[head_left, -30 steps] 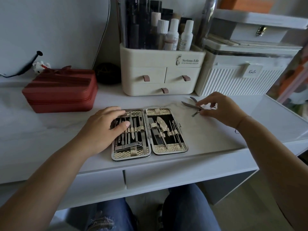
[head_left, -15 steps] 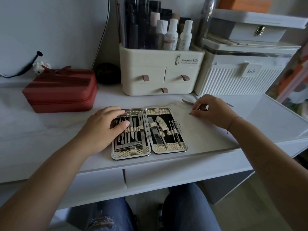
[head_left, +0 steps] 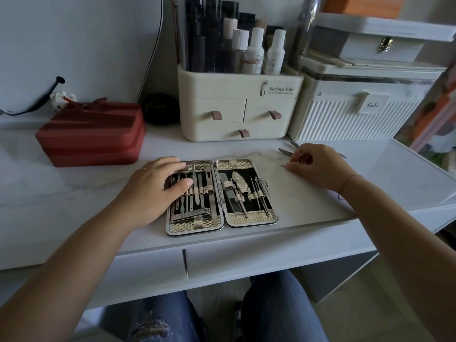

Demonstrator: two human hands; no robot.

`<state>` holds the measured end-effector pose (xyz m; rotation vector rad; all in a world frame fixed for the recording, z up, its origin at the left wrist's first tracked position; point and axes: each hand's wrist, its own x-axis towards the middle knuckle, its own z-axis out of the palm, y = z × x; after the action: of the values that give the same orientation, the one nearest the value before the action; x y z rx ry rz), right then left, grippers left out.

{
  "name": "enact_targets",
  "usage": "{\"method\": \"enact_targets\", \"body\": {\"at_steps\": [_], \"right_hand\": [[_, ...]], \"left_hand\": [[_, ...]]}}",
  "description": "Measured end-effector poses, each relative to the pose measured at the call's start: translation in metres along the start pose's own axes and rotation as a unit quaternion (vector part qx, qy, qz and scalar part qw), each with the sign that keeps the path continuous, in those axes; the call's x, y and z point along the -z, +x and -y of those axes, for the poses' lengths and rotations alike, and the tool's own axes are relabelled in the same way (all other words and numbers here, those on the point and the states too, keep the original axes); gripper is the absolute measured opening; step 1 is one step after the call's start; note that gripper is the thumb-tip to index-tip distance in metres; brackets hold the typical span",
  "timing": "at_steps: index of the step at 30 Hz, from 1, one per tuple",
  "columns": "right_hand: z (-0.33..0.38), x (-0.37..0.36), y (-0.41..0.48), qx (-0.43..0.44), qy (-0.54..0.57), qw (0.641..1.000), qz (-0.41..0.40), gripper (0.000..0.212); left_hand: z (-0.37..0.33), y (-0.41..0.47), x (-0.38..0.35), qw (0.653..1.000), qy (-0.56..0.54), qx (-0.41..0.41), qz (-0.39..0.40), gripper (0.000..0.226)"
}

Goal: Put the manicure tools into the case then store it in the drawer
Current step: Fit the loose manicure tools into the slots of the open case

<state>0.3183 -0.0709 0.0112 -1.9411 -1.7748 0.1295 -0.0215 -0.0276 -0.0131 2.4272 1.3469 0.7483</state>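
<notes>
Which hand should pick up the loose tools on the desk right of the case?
Right. The right hand sits directly over the loose tools, fingers curled beside them. The left hand rests on the left half of the case, farther from them.

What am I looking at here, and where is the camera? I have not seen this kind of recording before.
There is no machine. A person works with bare hands, and the one camera sits on their head, looking forward and down, so both arms reach in from the bottom edge. On the white desk lies an open manicure case with metal tools strapped into both halves. The left hand rests on the case's left half, fingers laid over the tools. The right hand is curled over a few loose tools on the desk to the right of the case. I cannot tell whether it grips one. Behind stand a red zip pouch, a cream organiser with small drawers, and a white ribbed box. The desk drawer below the case is closed.
</notes>
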Motion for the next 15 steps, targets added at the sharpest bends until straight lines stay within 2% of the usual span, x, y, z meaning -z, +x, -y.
{"method": "enact_targets", "body": {"at_steps": [6, 15], "right_hand": [[-0.002, 0.019, -0.003, -0.03, -0.031, 0.998, 0.049, 0.006], [0.008, 0.025, -0.002, -0.045, -0.057, 0.99, 0.124, 0.008]], "left_hand": [[0.0, 0.0, 0.0, 1.0, 0.001, -0.003, -0.008, 0.048], [-0.003, -0.001, 0.001, 1.0, 0.004, 0.002, 0.0, 0.05]]}}
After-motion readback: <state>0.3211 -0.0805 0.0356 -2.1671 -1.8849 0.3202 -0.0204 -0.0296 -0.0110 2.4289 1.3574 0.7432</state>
